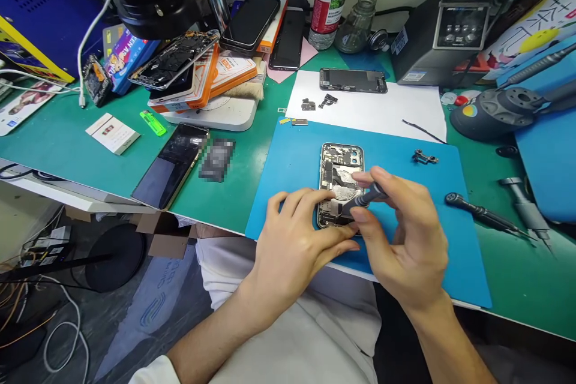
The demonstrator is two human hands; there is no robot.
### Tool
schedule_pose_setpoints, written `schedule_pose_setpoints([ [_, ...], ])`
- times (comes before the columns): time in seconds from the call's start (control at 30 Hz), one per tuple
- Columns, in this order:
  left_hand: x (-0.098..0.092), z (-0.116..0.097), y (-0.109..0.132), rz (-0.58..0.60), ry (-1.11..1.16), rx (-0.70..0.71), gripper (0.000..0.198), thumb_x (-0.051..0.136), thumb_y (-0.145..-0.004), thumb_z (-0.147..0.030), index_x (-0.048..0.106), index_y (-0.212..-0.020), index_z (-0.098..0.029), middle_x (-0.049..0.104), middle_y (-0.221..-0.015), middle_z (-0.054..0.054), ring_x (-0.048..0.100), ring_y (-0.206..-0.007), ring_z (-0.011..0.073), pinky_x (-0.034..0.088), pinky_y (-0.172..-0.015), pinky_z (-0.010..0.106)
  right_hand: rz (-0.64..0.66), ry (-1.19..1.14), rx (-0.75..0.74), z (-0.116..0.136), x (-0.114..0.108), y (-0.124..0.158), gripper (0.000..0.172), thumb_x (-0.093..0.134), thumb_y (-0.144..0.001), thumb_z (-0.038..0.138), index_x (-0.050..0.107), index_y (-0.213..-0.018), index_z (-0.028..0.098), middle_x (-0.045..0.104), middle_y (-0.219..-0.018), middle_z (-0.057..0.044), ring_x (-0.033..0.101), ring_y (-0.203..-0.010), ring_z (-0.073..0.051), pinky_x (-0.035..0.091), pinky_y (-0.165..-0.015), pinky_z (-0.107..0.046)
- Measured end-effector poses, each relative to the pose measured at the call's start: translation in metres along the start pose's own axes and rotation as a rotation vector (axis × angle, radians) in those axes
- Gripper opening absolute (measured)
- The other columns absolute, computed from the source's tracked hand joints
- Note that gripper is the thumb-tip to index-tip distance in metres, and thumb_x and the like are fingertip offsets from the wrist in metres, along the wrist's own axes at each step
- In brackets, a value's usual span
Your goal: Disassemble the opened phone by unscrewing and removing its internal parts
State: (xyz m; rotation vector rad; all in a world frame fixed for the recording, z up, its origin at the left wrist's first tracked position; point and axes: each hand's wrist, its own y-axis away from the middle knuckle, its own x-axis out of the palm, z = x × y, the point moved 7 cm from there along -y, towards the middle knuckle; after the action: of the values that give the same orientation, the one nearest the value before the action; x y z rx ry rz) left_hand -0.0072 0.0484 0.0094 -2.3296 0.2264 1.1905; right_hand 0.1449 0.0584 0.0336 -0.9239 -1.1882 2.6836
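Note:
An opened smartphone (pixel 342 177) lies on the blue mat (pixel 288 162), its inner parts and a round silvery area exposed. My left hand (pixel 299 240) steadies the phone at its lower left edge, fingers bent around that side and its bottom end. Pinched between the thumb and fingers of my right hand (pixel 405 234) is a dark grey screwdriver (pixel 369 195). It tilts down to the left toward the lower part of the phone; its tip is too small to make out. A small dark metal part (pixel 424 157) lies on the mat to the right.
Behind the mat, a white sheet (pixel 369 111) bears a detached screen (pixel 353 80) and small parts. Right of it stand a round tool holder (pixel 495 114) and another screwdriver (pixel 486 216). Left are a black phone (pixel 171 165), stacked boxes (pixel 234 72) and a microscope head (pixel 153 0).

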Motion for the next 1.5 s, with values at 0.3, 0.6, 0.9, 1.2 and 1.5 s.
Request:
schedule_pose_setpoints([
  [0.3, -0.001, -0.003, -0.001, -0.052, -0.015, 0.022, 0.024, 0.070, -0.104, -0.054, 0.087, -0.116, -0.043, 0.075, -0.141, 0.006, 0.067, -0.132, 0.0247, 0.041, -0.103, 0.046, -0.313, -0.321, 0.368, -0.008, -0.019, 0.008, 0.055, 0.070, -0.102, 0.016, 0.064, -0.152, 0.037, 0.076, -0.093, 0.000, 0.062, -0.051, -0.013, 0.054, -0.039, -0.026],
  [0.6, -0.002, -0.005, 0.000, -0.093, -0.049, 0.036, 0.024, 0.073, -0.101, -0.056, 0.088, -0.114, -0.043, 0.077, -0.139, 0.005, 0.069, -0.128, 0.0240, 0.042, -0.101, 0.044, -0.247, -0.239, 0.327, -0.001, -0.014, 0.013, 0.060, 0.071, -0.100, 0.013, 0.059, -0.155, 0.035, 0.074, -0.097, -0.002, 0.070, -0.067, -0.016, 0.055, -0.044, -0.025],
  [0.9, -0.002, -0.005, 0.000, -0.087, -0.044, 0.029, 0.023, 0.072, -0.102, -0.056, 0.088, -0.113, -0.044, 0.077, -0.139, 0.005, 0.068, -0.128, 0.0245, 0.042, -0.101, 0.044, -0.221, -0.250, 0.348, -0.003, -0.010, 0.011, 0.061, 0.070, -0.100, 0.010, 0.060, -0.155, 0.035, 0.074, -0.097, -0.001, 0.067, -0.063, -0.014, 0.056, -0.045, -0.025],
  [1.2, -0.002, -0.004, -0.001, -0.073, -0.047, 0.018, 0.024, 0.072, -0.102, -0.056, 0.088, -0.114, -0.043, 0.077, -0.139, 0.005, 0.068, -0.128, 0.0241, 0.042, -0.102, 0.044, -0.219, -0.245, 0.362, -0.007, -0.009, 0.010, 0.061, 0.070, -0.101, 0.012, 0.060, -0.155, 0.037, 0.072, -0.096, 0.000, 0.068, -0.063, -0.013, 0.054, -0.043, -0.024],
  [1.5, -0.001, -0.004, 0.000, -0.099, -0.032, 0.026, 0.022, 0.075, -0.101, -0.054, 0.088, -0.114, -0.042, 0.077, -0.140, 0.006, 0.069, -0.129, 0.0253, 0.042, -0.101, 0.045, -0.212, -0.316, 0.415, -0.007, -0.008, 0.011, 0.051, 0.068, -0.104, 0.018, 0.061, -0.152, 0.036, 0.071, -0.097, 0.000, 0.066, -0.063, -0.012, 0.056, -0.044, -0.024],
])
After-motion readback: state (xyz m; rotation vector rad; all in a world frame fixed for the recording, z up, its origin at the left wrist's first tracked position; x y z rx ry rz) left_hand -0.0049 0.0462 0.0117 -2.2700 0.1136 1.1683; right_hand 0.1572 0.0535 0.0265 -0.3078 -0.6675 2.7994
